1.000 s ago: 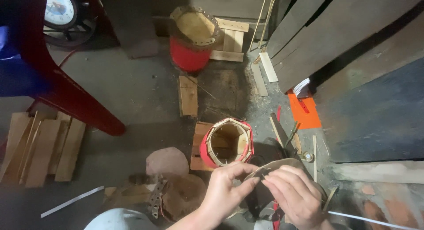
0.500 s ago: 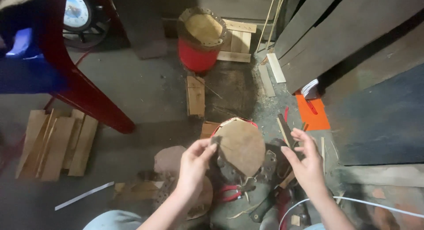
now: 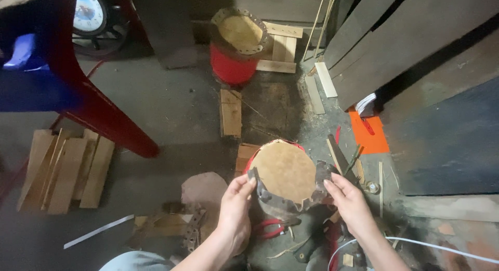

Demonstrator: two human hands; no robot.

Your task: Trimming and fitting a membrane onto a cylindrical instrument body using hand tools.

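At the lower centre of the frame, a round tan hide (image 3: 287,169) with a dark ragged edge sits stretched over a small red drum body (image 3: 250,159) on a dusty grey concrete floor (image 3: 166,110). The left hand (image 3: 235,208) grips the hide's dark left edge with thumb and fingers closed on it; the right hand (image 3: 351,201) pinches the right edge the same way. At upper centre stands a second red drum with a hide top (image 3: 236,42) beside pale wooden offcuts (image 3: 283,47). A stack of thin wooden slats (image 3: 65,169) lies at left, below a red plastic chair leg (image 3: 106,117). Dark wooden boards (image 3: 395,37) lean at upper right, and an orange sheet (image 3: 368,133) lies just below them.
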